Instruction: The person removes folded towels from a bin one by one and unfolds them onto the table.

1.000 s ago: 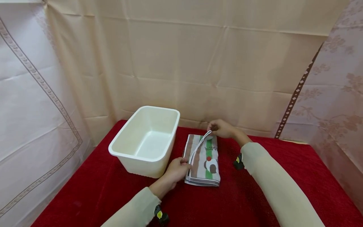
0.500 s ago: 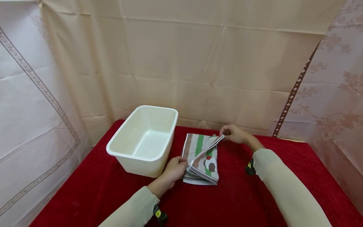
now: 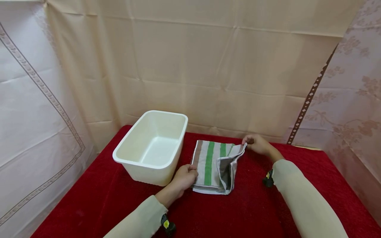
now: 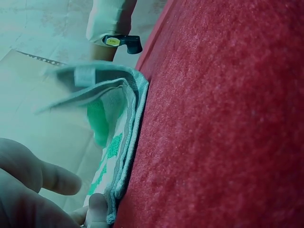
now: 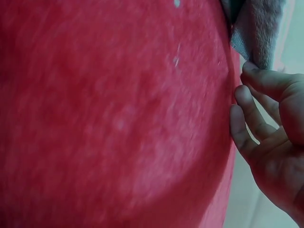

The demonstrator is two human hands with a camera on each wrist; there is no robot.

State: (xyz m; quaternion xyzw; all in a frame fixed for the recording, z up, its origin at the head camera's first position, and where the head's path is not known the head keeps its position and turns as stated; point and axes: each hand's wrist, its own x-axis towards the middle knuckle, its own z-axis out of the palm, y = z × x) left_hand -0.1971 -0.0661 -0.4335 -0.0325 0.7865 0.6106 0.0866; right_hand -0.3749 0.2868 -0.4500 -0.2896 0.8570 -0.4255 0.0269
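A folded hand towel (image 3: 203, 165) with white, green and brown stripes lies on a red cloth. Its right part is lifted and folds open, showing a grey-brown inside. My right hand (image 3: 258, 144) pinches the raised far-right corner; in the right wrist view, thumb and index fingertip meet at the grey towel corner (image 5: 259, 35), other fingers loosely bent. At the towel's left edge, my left hand (image 3: 185, 177) holds the near-left side between thumb and fingers. The left wrist view shows a fingertip against the layered towel edge (image 4: 128, 137), while another finger stands apart from it.
An empty cream plastic basin (image 3: 166, 167) stands left of the towel, close to my left hand. Red plush cloth (image 3: 238, 211) covers the table. A beige curtain (image 3: 190, 66) hangs behind, with patterned pale cloths at both sides.
My right hand has moved right, drawing the towel's top flap over from left to right. The printed bear face is now hidden and stripes show instead. My left hand stays near the left edge.
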